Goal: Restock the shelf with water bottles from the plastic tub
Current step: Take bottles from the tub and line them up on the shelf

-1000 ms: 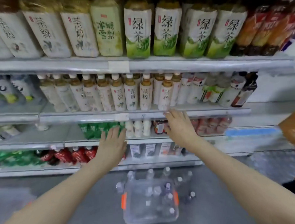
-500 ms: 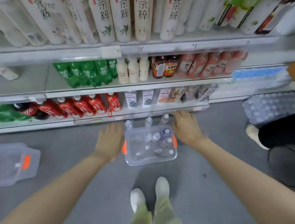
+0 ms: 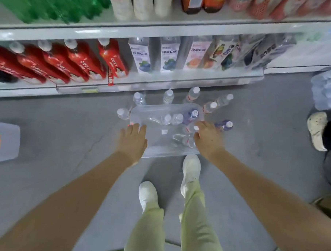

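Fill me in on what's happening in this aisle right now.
A person stands over a clear plastic tub on the floor in front of a drinks shelf. Both hands are lowered to it: the left hand at its left edge, the right hand at its right side above the water bottles inside. Neither hand holds a bottle. More bottles stand on the floor around the tub.

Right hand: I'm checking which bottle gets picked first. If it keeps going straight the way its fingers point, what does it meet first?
Probably the white-capped bottle inside the plastic tub, just beyond the right hand. Depth is unclear, so it may already touch.
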`<state>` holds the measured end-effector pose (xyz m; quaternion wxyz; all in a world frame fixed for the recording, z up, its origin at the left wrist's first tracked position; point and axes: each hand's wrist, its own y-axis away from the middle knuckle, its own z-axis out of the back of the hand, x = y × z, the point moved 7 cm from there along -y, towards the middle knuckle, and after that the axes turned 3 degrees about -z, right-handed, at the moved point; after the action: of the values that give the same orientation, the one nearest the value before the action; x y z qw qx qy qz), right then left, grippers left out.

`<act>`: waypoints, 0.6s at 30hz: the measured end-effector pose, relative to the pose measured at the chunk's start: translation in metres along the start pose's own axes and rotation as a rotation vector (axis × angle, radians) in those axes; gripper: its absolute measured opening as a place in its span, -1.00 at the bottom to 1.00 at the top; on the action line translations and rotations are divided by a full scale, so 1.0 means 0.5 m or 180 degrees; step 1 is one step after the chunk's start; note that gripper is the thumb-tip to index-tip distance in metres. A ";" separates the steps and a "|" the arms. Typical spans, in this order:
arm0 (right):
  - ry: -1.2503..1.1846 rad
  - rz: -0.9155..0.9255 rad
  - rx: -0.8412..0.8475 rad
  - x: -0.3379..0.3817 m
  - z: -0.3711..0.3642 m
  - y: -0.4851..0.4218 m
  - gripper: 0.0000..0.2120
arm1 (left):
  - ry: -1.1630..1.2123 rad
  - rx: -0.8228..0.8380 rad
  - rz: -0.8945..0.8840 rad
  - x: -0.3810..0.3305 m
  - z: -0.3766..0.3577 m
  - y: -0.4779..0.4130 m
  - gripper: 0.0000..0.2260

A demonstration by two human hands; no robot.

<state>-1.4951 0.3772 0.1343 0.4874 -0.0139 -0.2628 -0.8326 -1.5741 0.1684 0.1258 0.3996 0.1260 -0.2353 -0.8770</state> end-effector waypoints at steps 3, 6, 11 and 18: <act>-0.0074 0.0073 -0.0030 -0.040 -0.078 -0.046 -0.70 | 0.0176 0.0078 0.0020 -0.023 -0.088 -0.075 -0.56; -0.0215 0.0104 -0.0055 -0.080 -0.153 -0.097 -0.71 | 0.0407 0.0111 0.0034 -0.032 -0.164 -0.152 -0.56; -0.0102 -0.0102 0.0253 -0.123 -0.286 -0.206 -0.72 | 0.0596 0.0280 0.0123 -0.028 -0.282 -0.268 -0.54; -0.0167 0.0095 0.0347 -0.138 -0.418 -0.339 -0.58 | 0.0976 0.0221 0.0182 -0.053 -0.391 -0.419 -0.48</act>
<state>-1.5493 0.4041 -0.1369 0.4928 -0.0131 -0.3202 -0.8090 -1.6115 0.2469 -0.1487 0.4511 0.2654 -0.2051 -0.8270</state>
